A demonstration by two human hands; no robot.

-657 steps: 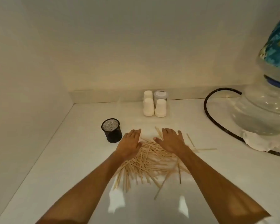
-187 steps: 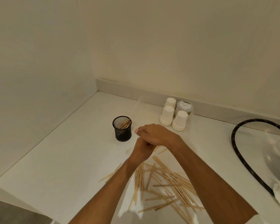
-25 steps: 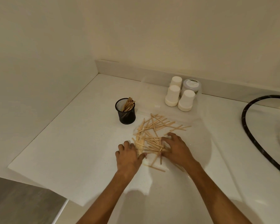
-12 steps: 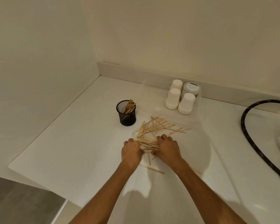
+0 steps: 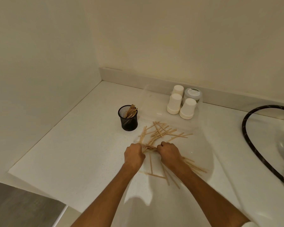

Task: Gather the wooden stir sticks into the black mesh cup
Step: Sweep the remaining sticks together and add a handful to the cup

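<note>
Left hand: fingers curled, grip holding the left end of a bundle of stir sticks.
Right hand: fingers curled, grip holding the right end of the same bundle.
Loose sticks: scattered on the desk, far and near of both hands.
Black mesh cup: upright, far left of the hands, some sticks inside.
Paper cups: far right, upside down.

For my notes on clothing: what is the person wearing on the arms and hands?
Both forearms are bare, and the left hand and right hand wear no gloves. No ring, watch or bracelet shows. At the bottom right corner a bit of white fabric, perhaps a sleeve edge, meets the right arm.
</note>
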